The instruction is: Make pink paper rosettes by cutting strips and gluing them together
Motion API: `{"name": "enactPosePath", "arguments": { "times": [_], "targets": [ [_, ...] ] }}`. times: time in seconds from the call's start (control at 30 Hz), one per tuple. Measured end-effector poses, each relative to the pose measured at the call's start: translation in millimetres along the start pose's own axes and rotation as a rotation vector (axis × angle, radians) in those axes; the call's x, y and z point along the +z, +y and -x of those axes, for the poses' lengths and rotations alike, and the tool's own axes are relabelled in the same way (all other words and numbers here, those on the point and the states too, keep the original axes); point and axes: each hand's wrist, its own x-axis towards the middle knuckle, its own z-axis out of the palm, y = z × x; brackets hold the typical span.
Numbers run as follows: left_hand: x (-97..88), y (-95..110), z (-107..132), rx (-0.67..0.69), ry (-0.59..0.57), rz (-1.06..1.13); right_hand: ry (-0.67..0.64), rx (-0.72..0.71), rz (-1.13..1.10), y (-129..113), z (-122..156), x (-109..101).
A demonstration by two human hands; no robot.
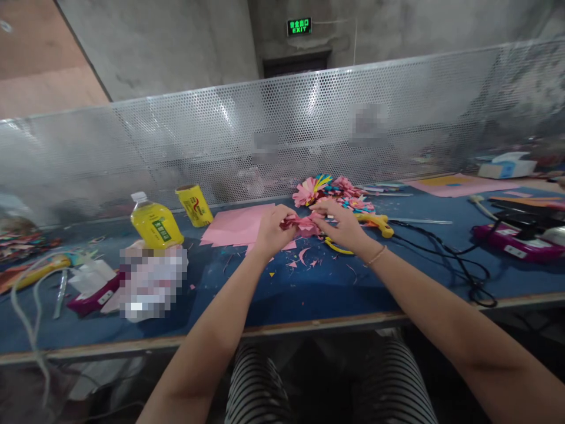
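Note:
Both my hands meet over the blue tabletop, pinching a pink paper flower (308, 224) between them. My left hand (274, 231) is closed on its left side, where a darker red part shows at the fingers. My right hand (342, 227) grips the other side with thumb and fingers. Just behind lies a pile of finished-looking paper flowers (333, 191) in pink, blue, yellow and red. Sheets of pink paper (238, 225) are stacked beside my left hand. A yellow glue gun (375, 222) lies close to my right hand, and pink paper scraps (304, 256) are scattered below.
At left stand a bottle of yellow liquid (155, 222) and a yellow can (194, 206). Purple power strips (518, 242) sit at right and left, with black cables (463, 265) trailing. A perforated metal panel (212, 141) closes the table's back. A tissue box (507, 166) is far right.

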Motion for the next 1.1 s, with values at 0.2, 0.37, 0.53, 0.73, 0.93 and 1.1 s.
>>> {"name": "enactPosePath", "arguments": {
  "times": [0.2,0.37,0.53,0.73,0.93,1.1],
  "targets": [
    [-9.4,11.0,-6.3,-0.301,-0.076,0.328,-0.019,0.184,-0.349,-1.4,-4.4,-6.7],
    [-5.7,5.8,-4.3,-0.483,-0.198,0.542,-0.086,0.332,-0.447,6.8,-8.4,-4.1],
    [-0.5,2.5,-1.1,-0.680,-0.266,0.730,-0.108,0.510,-0.621,17.1,-7.3,3.3],
    [2.3,3.0,-0.6,-0.750,-0.248,0.853,-0.054,0.612,-0.729,18.8,-6.6,6.0],
    [5.5,0.3,1.7,-0.702,-0.239,0.799,-0.003,0.620,-0.698,20.4,-7.1,8.8],
    [6.9,0.4,2.6,-0.673,-0.220,0.779,0.012,0.634,-0.681,21.8,-6.3,9.2]
  ]
}}
